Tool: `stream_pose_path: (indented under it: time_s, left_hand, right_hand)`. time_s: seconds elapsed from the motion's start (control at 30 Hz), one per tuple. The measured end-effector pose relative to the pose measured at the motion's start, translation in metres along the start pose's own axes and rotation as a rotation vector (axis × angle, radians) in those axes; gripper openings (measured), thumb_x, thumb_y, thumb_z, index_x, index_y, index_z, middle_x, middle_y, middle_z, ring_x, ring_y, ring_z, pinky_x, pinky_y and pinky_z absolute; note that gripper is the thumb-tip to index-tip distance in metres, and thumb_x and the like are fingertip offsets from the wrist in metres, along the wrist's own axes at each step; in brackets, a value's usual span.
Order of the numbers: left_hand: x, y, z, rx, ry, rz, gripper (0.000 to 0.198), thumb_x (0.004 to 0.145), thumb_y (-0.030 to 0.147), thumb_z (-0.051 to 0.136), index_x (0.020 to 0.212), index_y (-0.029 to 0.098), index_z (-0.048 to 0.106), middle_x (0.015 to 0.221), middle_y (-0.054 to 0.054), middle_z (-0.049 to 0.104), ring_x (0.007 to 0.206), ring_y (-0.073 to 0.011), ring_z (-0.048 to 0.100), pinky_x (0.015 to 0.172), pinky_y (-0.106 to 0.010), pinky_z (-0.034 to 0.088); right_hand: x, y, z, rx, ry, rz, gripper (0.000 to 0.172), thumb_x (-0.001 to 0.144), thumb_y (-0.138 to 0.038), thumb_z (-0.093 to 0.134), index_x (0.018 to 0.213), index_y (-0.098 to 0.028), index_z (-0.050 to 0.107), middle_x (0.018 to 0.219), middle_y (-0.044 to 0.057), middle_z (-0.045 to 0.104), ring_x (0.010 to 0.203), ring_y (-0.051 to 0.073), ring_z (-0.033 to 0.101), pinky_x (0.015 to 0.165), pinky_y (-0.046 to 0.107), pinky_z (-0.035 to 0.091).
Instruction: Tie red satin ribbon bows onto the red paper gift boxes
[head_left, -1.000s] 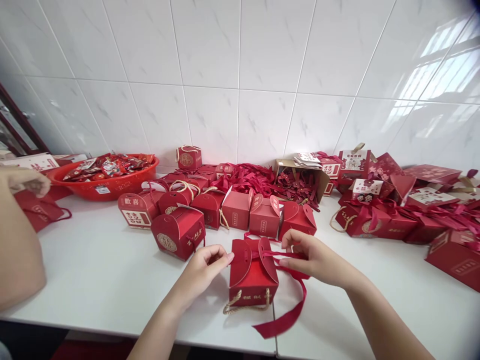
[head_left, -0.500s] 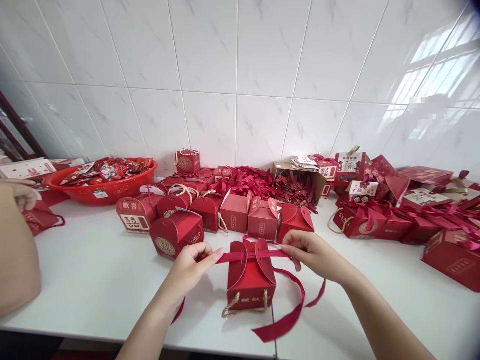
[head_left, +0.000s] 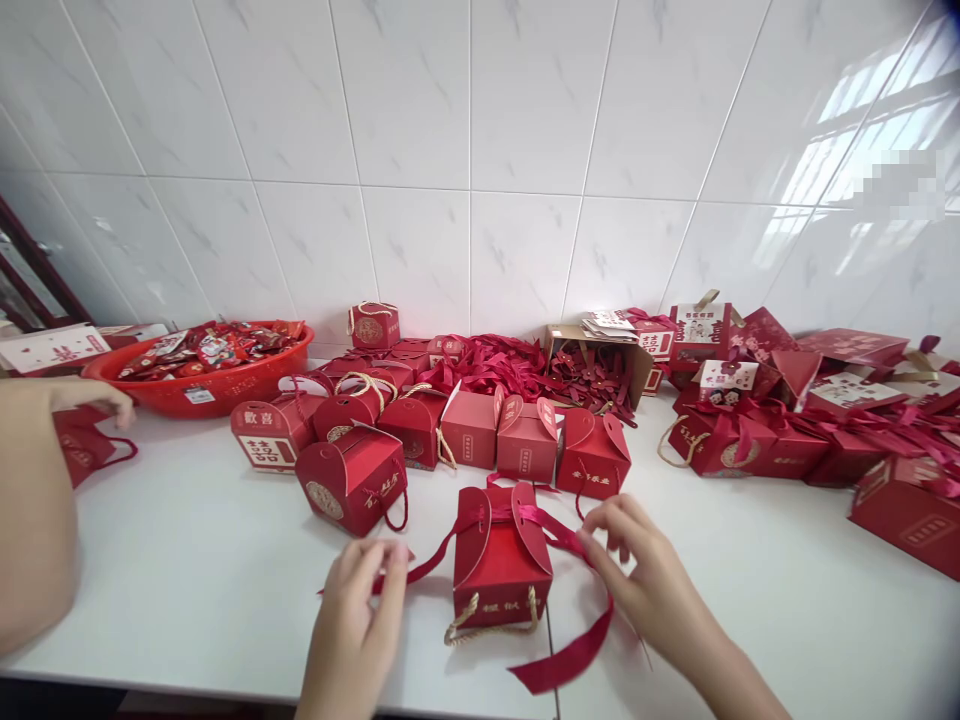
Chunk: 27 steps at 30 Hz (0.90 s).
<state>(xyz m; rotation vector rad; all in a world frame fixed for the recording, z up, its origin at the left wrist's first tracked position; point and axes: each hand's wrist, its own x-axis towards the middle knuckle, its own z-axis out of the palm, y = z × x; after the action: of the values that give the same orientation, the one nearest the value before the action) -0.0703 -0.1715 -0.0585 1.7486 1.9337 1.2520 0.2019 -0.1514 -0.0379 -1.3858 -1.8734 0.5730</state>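
A red gift box (head_left: 502,570) stands upright on the white tabletop (head_left: 225,580), between the person's two hands, its two curved flaps folded over toward each other. A dark red ribbon (head_left: 551,525) runs through the slits in the flaps and comes out at both sides of the gift box. To its left, the left hand (head_left: 360,600) has its grip closed on one length of that ribbon. To its right, the right hand (head_left: 645,560) has thumb and finger together on the other length, slightly blurred. A ribbon tail (head_left: 570,665) curls on the tabletop at the gift box's front right, and a rope handle (head_left: 491,629) hangs at its front.

Just behind the gift box is a row of red boxes (head_left: 527,440); behind those, a heap of ribbons (head_left: 495,365) lies beside a cardboard carton (head_left: 645,372) filled with dark red pieces. Well to the gift box's right is a pile of boxes (head_left: 750,440), many with ribbons. Far to its left sits a red bowl (head_left: 202,395) of wrapped packets (head_left: 221,345), with a co-worker's hand (head_left: 105,400) near it, over another box (head_left: 79,440).
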Motion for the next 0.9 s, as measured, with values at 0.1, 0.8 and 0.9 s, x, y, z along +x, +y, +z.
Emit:
stream_pose_path:
  time_s: [0.1, 0.8, 0.9]
  left_hand:
    - [-0.018, 0.011, 0.005, 0.053, -0.222, 0.009, 0.035, 0.089, 0.043, 0.036, 0.076, 0.023, 0.062, 0.077, -0.006, 0.061, 0.074, -0.0244, 0.059, 0.068, -0.034, 0.045]
    - [0.006, 0.031, 0.013, -1.559, 0.165, -0.741, 0.023, 0.09, 0.01, 0.043, 0.076, 0.013, 0.061, 0.064, -0.003, 0.058, 0.056, -0.0095, 0.058, 0.051, -0.019, 0.052]
    - [0.009, 0.029, 0.007, -1.482, 0.281, -0.671, 0.018, 0.087, 0.009, 0.05, 0.078, 0.014, 0.064, 0.064, -0.001, 0.058, 0.058, -0.0092, 0.059, 0.051, -0.017, 0.051]
  right_hand:
    - [-0.014, -0.008, 0.015, 0.051, -0.171, 0.035, 0.031, 0.093, -0.04, 0.037, 0.08, -0.022, 0.06, 0.074, 0.006, 0.057, 0.062, 0.019, 0.052, 0.059, 0.033, 0.043]
    - [-0.003, 0.005, 0.048, 1.762, 0.415, 0.763, 0.011, 0.071, -0.018, 0.075, 0.076, -0.02, 0.066, 0.074, -0.002, 0.065, 0.066, 0.009, 0.063, 0.052, 0.017, 0.051]
    - [-0.002, 0.004, 0.042, 1.625, 0.455, 0.692, 0.017, 0.066, -0.017, 0.079, 0.078, -0.02, 0.067, 0.074, -0.002, 0.067, 0.07, 0.01, 0.065, 0.057, 0.018, 0.053]
